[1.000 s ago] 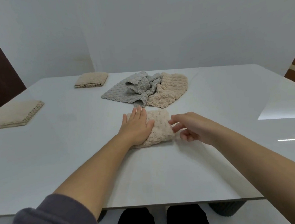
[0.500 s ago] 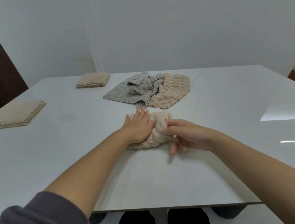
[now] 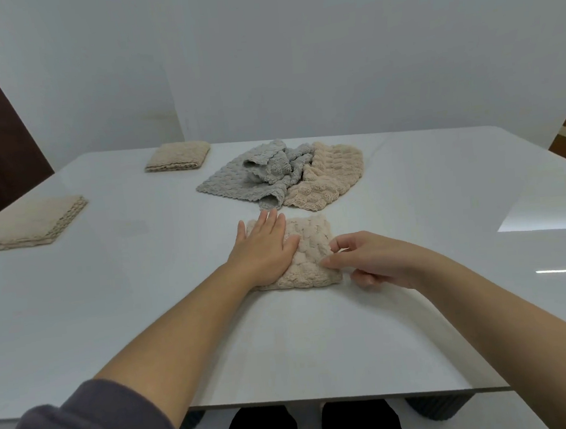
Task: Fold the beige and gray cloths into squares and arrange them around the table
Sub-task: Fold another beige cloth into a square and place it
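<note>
A small folded beige cloth (image 3: pixel 311 246) lies as a rough square on the white table (image 3: pixel 320 341) in front of me. My left hand (image 3: pixel 264 250) presses flat on its left half, fingers straight. My right hand (image 3: pixel 378 260) is at the cloth's right edge, fingers curled, thumb and index finger pinching that edge. Behind it sits a loose pile: a crumpled gray cloth (image 3: pixel 247 179) and an unfolded beige cloth (image 3: pixel 330 179) touching it on the right.
Two folded beige squares lie on the table: one folded square (image 3: pixel 29 222) near the left edge, another folded square (image 3: pixel 179 156) at the far left corner. A white wall rises behind the table. The near table edge is close to my body.
The bunched beige cloth has been flattened into a square. My right hand slid off its top to its right edge. My left hand stayed pressing on the cloth.
</note>
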